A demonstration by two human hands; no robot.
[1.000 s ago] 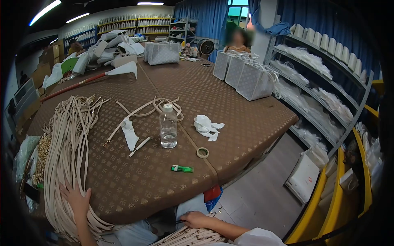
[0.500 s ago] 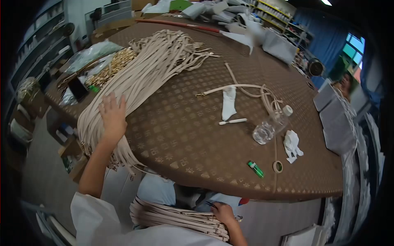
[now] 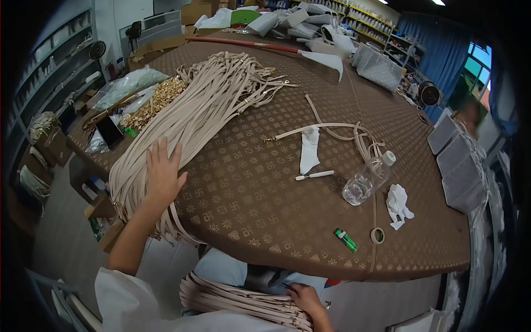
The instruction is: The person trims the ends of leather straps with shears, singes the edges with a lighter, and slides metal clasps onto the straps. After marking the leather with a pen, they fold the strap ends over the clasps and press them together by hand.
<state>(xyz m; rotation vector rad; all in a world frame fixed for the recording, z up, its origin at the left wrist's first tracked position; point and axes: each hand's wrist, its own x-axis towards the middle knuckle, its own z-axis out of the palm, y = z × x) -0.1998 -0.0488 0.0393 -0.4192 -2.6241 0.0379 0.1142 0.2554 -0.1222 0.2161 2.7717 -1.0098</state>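
Your left hand has just spread its thumb wider, resting on the straps across the tabletop's near-left corner, leaving them ungripped; your right hand pinches a dark tool beside the lap straps.

A bag-making workshop is suggested: a large table is spread with beige straps and gold-coloured fittings at ten o'clock, pale bags are lined up at three, and stocked racks are seen at one.
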